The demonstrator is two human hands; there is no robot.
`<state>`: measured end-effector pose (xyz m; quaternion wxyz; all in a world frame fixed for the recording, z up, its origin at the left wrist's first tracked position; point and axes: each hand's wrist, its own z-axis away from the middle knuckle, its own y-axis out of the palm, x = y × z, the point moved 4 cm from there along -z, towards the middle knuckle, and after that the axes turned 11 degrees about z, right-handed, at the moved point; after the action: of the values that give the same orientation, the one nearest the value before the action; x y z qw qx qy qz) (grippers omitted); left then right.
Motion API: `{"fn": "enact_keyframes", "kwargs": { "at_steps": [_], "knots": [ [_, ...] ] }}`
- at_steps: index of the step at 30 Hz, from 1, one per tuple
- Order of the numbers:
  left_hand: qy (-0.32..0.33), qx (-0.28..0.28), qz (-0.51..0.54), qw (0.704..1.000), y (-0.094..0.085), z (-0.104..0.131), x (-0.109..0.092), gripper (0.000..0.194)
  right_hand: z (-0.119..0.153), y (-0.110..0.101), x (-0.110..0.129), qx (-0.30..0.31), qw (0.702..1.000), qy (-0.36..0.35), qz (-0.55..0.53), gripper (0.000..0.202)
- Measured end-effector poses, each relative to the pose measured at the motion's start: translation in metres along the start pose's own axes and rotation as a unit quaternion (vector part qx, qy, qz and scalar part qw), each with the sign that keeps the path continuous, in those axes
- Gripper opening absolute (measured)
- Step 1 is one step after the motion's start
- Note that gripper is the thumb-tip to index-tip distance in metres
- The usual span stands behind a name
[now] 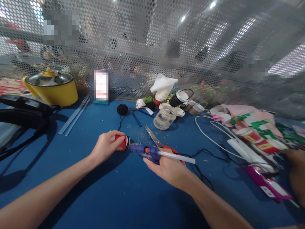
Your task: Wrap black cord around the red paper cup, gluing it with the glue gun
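Note:
My left hand (108, 144) is closed around a red paper cup (121, 143) lying on its side, its end with a black band facing right. In my right hand (170, 165) is a blue hot glue gun (143, 149), with a clear glue stick (177, 156) sticking out of its back. The nozzle points left and sits at the cup's black-banded end; whether it touches is too small to tell. A black yarn ball (122, 109) lies beyond the cup, its strand running toward my left hand. Orange-handled scissors (153, 136) lie partly hidden behind my right hand.
A yellow pot (57, 90) stands at the back left near glue sticks (75, 116). A phone (101, 85) leans against the perforated metal screen. A clear jar (164, 117), pliers (135, 117) and cups lie centre-back. Right are cables, a purple power strip (267, 184) and another person's hand (294, 165).

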<state>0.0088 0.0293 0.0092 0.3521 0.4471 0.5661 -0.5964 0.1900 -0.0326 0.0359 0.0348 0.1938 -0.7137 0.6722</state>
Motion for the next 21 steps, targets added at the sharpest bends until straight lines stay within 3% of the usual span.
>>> {"fn": "enact_keyframes", "kwargs": {
  "at_steps": [5,14,21],
  "knots": [
    [0.002,-0.006,0.03,1.0,0.001,0.002,-0.002,0.024,-0.003,-0.001,0.0,0.014,1.0,-0.019,-0.003,0.017],
    [0.018,0.014,0.001,1.0,0.002,0.004,0.002,0.026,-0.008,0.002,-0.007,0.03,0.998,0.045,0.017,0.023],
    [-0.02,0.044,0.09,0.995,0.006,0.005,0.005,0.028,-0.012,0.0,-0.003,0.061,0.997,0.052,-0.02,0.024]
  ]
}}
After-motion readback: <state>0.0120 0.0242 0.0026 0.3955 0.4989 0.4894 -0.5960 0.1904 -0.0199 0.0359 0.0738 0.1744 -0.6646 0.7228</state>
